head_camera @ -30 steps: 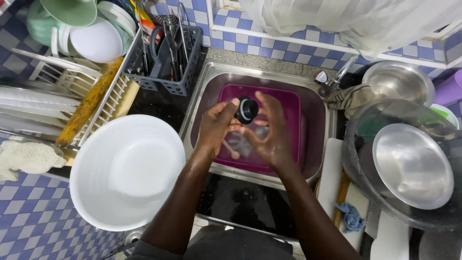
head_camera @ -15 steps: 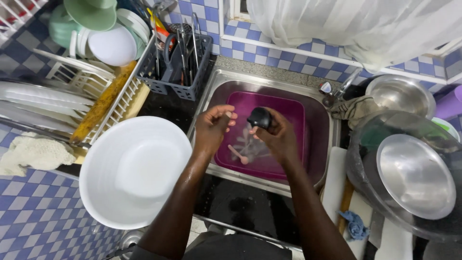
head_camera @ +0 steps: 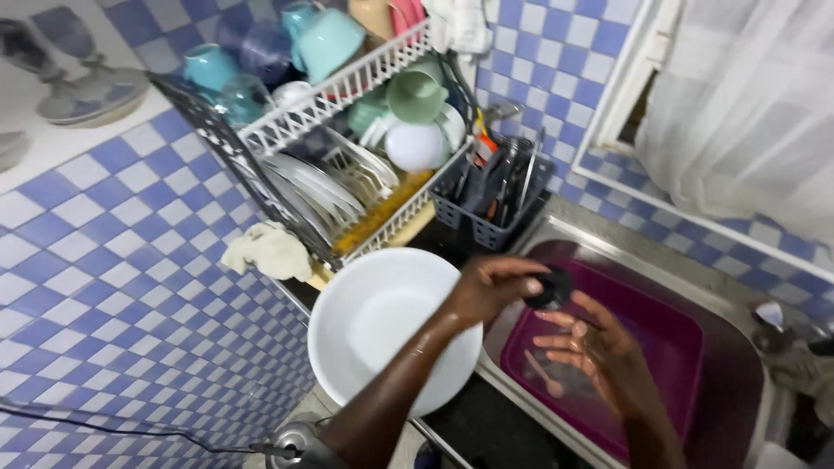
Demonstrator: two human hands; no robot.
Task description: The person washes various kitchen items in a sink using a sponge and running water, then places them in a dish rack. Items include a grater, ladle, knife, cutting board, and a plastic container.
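— Which hand has it?

— My left hand (head_camera: 491, 287). The fingers are curled shut around a small round black object (head_camera: 551, 288), pinching it at its left side, so most of it sticks out to the right of my fingertips. It hangs above the near-left corner of the purple wash basin (head_camera: 686, 347) that sits in the sink.

— And your other hand?

— My right hand (head_camera: 599, 352) is spread open, palm up, fingers loose and holding nothing. It sits just below and slightly to the right of the black object, close to it; whether a fingertip touches it I cannot tell.

— So which way does the piece lie from the empty hand?

— Up and to the left, toward the far side. It's round, so I can't make out a long axis on it; the shot is a bit blurred there.

— What's around you?

— A big white bowl (head_camera: 373, 321) just left of my left wrist, and beyond it the dish rack (head_camera: 287, 130) with plates and cups. A dark cutlery basket (head_camera: 495, 195) stands at the far side of the sink. Something thin and pale lies in the basin under my right palm.
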